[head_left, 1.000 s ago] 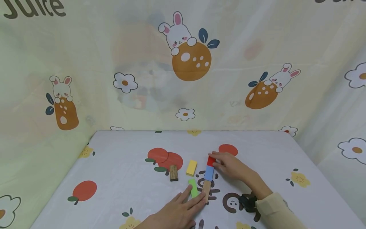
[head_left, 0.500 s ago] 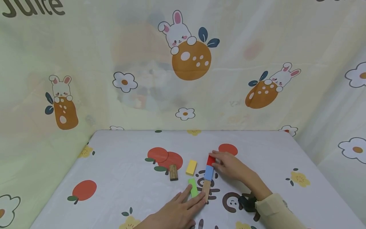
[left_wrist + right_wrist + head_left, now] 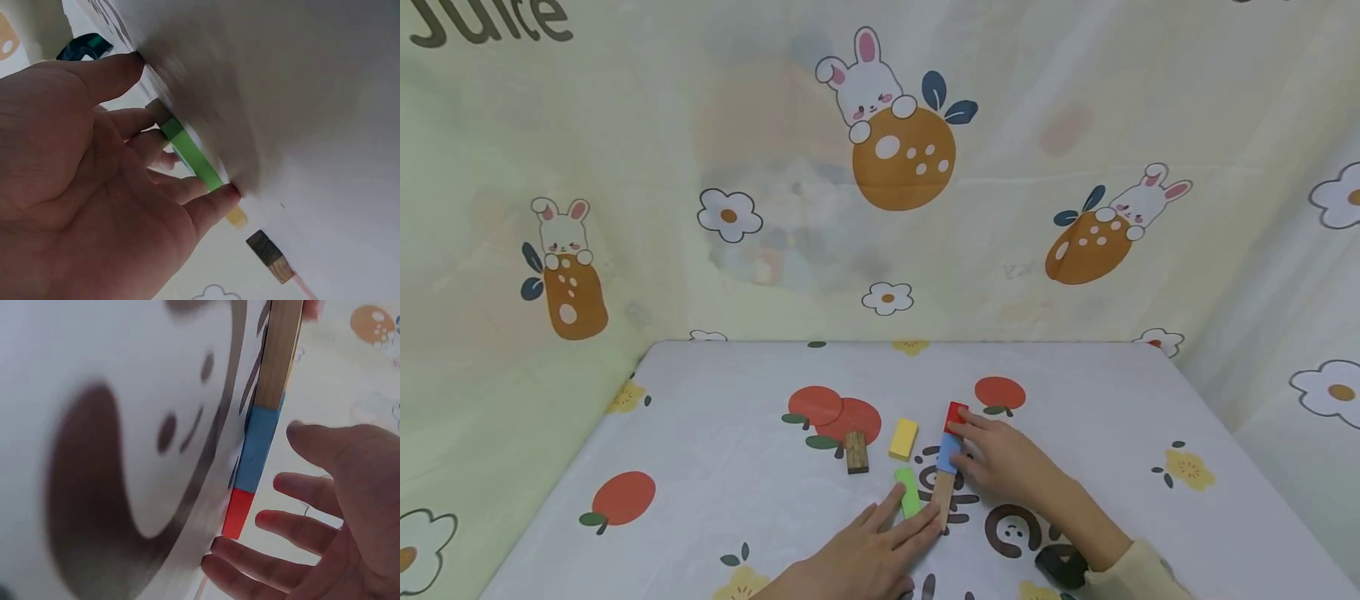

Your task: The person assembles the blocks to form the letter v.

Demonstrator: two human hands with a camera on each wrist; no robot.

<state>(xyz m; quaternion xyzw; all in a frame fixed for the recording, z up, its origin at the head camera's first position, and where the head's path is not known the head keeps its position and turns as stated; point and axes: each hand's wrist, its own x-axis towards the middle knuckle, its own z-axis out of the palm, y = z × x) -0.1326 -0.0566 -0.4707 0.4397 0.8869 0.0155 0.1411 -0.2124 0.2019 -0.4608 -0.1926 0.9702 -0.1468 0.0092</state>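
Note:
A red block (image 3: 954, 416), a blue block (image 3: 948, 452) and a tan wooden block (image 3: 943, 492) lie end to end in one row. My right hand (image 3: 1011, 467) is at the right side of the row, its relaxed fingers over the red and blue blocks. With fingers spread, my left hand (image 3: 865, 554) touches the near end of the tan block and the green block (image 3: 907, 492). In the right wrist view, the right hand (image 3: 337, 519) has its fingers beside the red block (image 3: 238, 514) and blue block (image 3: 257, 449).
Left of the row, a yellow block (image 3: 902, 439) and a dark brown wooden block (image 3: 856, 452) lie apart on the white printed tablecloth (image 3: 715, 450). A patterned curtain (image 3: 775, 125) stands behind the table.
My right hand has moved back toward me along the row, from around the red block to beside the blue one. The left hand and the blocks look unmoved.

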